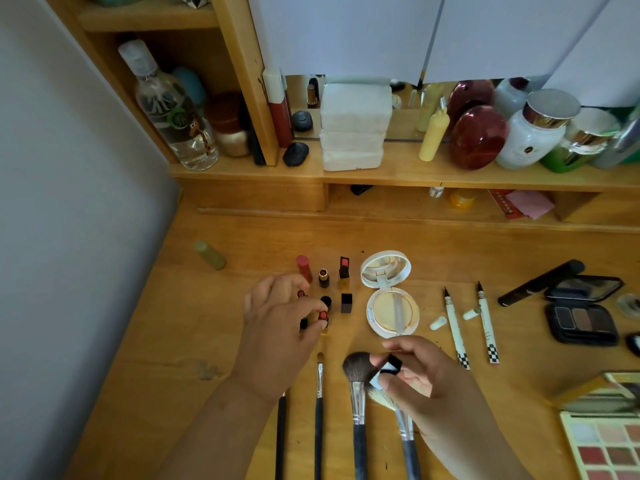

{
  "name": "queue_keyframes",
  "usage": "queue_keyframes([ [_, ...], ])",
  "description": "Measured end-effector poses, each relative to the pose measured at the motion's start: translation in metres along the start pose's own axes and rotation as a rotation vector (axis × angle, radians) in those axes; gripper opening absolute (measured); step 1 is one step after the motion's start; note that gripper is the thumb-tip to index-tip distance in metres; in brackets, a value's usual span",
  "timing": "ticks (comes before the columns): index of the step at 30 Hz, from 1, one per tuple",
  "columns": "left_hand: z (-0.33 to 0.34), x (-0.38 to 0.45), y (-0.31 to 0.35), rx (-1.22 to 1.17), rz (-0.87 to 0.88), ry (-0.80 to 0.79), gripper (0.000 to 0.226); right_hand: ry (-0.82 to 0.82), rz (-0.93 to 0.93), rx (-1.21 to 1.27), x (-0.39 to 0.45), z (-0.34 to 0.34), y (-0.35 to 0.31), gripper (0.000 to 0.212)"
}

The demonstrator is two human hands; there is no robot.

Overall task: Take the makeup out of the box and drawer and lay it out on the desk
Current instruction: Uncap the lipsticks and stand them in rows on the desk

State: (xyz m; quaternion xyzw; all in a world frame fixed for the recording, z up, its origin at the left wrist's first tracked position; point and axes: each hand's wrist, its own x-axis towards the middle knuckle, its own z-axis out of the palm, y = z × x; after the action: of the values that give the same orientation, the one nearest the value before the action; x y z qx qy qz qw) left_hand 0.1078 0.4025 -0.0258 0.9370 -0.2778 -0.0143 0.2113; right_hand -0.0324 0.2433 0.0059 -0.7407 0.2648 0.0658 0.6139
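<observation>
L grip [277, 327] pinches lipstick [323, 316], R grip [412, 372] pinches black cap [393, 362] over brushes [358, 403], compact [391, 299] beside.

home dressing table [207, 341], mirror [405, 109] (cosmetics shelf [450, 174])

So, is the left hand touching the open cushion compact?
Apart. The head view shows the left hand pinching a red lipstick, with bare desk and a black cap plainly between it and the cushion compact.
</observation>
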Motion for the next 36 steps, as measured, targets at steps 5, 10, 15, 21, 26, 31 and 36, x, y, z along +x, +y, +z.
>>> queue_keyframes([
  [5, 0.0, -0.001, 0.0, 0.014, -0.012, -0.013, 0.019, 0.07, -0.096, -0.188, 0.0, 0.001, -0.002, 0.029],
  [10, 0.001, -0.003, 0.001, -0.017, 0.008, -0.018, 0.021, 0.1, -0.166, -0.232, 0.008, 0.003, -0.003, 0.034],
  [15, -0.004, -0.01, 0.001, -0.04, -0.009, -0.017, 0.03, 0.164, -0.247, -0.34, 0.029, 0.016, -0.005, 0.035],
  [21, -0.016, -0.043, -0.005, -0.173, -0.115, 0.143, 0.038, 0.154, -0.285, -0.554, 0.057, 0.041, 0.001, 0.023],
  [26, -0.014, -0.067, -0.017, -0.217, -0.221, 0.186, 0.035, 0.156, -0.289, -0.669, 0.069, 0.047, 0.009, 0.023],
  [31, -0.015, -0.067, -0.026, -0.225, -0.228, 0.171, 0.032, 0.139, -0.31, -0.718, 0.071, 0.051, 0.014, 0.024],
  [36, -0.021, -0.063, -0.037, -0.301, -0.269, 0.208, 0.031, 0.181, -0.306, -0.725, 0.061, 0.051, 0.013, 0.037],
])
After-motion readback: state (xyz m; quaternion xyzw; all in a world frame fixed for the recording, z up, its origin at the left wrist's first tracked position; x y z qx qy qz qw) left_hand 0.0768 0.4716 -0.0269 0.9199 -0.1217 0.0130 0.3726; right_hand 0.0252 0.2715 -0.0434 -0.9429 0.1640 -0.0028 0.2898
